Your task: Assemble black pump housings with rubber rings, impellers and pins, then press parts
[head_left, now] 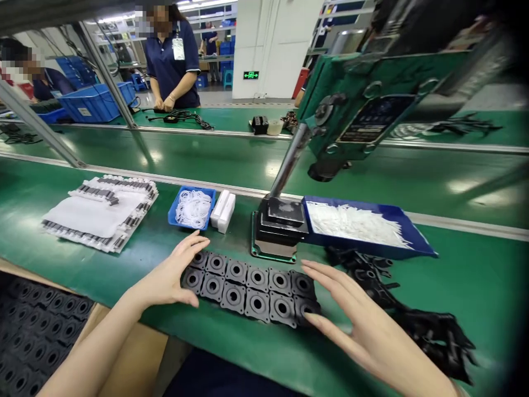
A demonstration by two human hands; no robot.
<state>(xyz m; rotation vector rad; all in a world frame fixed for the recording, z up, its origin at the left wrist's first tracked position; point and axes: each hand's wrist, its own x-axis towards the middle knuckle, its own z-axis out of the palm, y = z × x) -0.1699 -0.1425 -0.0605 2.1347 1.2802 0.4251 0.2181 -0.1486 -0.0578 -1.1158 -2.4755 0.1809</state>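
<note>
Two rows of black square plastic parts (pixel 257 303), each with a round hole, lie side by side on the green bench in front of me. At the left end of the rows is my left hand (pixel 171 273), thumb and fingers spread around the edge. My right hand (pixel 347 314) is at the opposite end, its fingers apart and its thumb by the last part. Whether the fingertips press on the parts I cannot tell. Neither hand has anything lifted. Just behind the rows stands the black base (pixel 285 215) of a green press (pixel 363 110).
A blue tray (pixel 351 242) of white strips and a pile of black parts (pixel 430 331) are right. A blue bin (pixel 192 207) of white rings, white blocks (pixel 223 211) and a stack of white sheets (pixel 88 218) sit left. A box of black parts (pixel 37 331) is lower left. Co-workers stand beyond.
</note>
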